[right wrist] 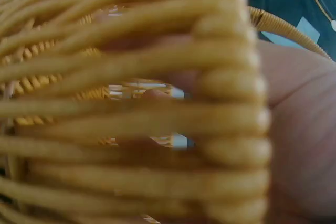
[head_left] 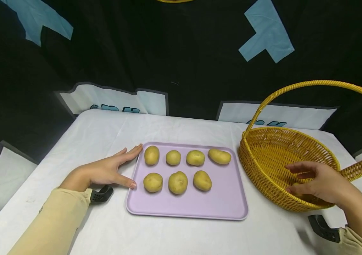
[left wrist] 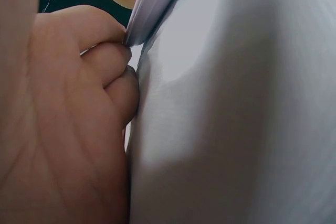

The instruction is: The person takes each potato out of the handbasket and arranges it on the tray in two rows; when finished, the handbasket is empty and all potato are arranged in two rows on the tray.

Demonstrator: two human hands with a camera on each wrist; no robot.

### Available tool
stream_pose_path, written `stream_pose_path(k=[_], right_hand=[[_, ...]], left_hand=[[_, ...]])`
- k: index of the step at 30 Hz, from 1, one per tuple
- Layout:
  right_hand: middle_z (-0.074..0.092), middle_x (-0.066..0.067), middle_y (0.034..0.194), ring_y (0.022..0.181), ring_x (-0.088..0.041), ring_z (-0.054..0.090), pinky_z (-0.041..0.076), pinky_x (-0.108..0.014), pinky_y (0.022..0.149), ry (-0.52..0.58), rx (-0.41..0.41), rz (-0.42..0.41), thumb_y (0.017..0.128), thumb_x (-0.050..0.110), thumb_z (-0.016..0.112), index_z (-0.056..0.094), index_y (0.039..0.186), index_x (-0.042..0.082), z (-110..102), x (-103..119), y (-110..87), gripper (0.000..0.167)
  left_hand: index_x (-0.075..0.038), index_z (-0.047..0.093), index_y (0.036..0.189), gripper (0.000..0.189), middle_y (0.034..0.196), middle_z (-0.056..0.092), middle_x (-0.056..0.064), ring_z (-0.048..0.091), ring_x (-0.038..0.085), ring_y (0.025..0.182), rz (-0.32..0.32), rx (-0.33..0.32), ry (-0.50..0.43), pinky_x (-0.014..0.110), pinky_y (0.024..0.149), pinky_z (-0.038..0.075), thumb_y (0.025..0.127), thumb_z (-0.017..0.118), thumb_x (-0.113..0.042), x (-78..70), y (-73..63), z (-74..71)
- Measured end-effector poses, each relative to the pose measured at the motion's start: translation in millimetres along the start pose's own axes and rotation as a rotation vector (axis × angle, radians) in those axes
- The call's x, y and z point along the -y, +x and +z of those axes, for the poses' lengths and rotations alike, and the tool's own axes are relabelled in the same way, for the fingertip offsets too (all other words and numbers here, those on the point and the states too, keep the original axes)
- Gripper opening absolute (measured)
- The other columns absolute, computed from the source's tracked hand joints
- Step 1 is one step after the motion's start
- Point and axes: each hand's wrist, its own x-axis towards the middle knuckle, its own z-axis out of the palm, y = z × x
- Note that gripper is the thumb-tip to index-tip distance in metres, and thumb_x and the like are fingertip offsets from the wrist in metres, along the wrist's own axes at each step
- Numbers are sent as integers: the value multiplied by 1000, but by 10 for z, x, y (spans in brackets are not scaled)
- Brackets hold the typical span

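Observation:
My left hand [head_left: 113, 170] lies at the left rim of a lilac tray [head_left: 225, 205], fingers stretched and thumb spread along the edge. In the left wrist view, curled outer fingers [left wrist: 113, 69] rest on the cloth by the rim. Several yellow potatoes [head_left: 178, 182] sit in two rows on the tray. My right hand [head_left: 322, 184] reaches over the near rim into a yellow wicker basket [head_left: 263, 177]. A potato [head_left: 296, 184] shows partly at its thumb; I cannot tell whether the fingers grip it. In the right wrist view, the weave [right wrist: 131, 119] covers most of the fingers.
A tall arched handle [head_left: 315, 83] rises over the basket, its near end close to my right wrist. White cloth [head_left: 181, 237] covers the table. Behind hangs a dark curtain [head_left: 174, 53] with pale blue shapes. A black band [head_left: 102, 194] is on my left wrist.

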Motion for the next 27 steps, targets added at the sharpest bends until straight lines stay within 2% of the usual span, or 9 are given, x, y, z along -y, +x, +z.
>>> stream_pose_path(k=[9,13,18,27], right_hand=[[60,-31,125,110,-43,59,54,-45,83,-25,20,-5,76,18,89,58,131,-10,12,-129,47,69],[61,-30,123,106,-38,60,52,-46,83,-31,47,10,77,14,87,58,129,-10,14,-129,68,65],[61,-30,122,102,-32,63,54,-38,79,-12,86,7,78,7,85,58,128,-12,9,-136,87,61],[66,-16,111,96,-29,58,50,-30,71,-31,100,-13,80,3,82,65,120,-6,53,-123,102,45]], left_hand=[[-27,15,163,118,169,8,-3,-10,43,150,-5,-1,6,74,110,-3,73,89,-46,-24,-19,-15],[-27,15,163,118,169,8,-3,-9,43,150,-3,-1,13,74,110,-2,73,88,-47,-13,-11,-9],[-27,15,163,118,169,8,-4,-9,42,150,-1,0,14,73,111,-1,73,88,-47,-8,1,-4],[-26,16,163,118,169,8,-3,-8,44,150,-1,1,11,75,109,0,73,89,-44,-36,-24,-22]])
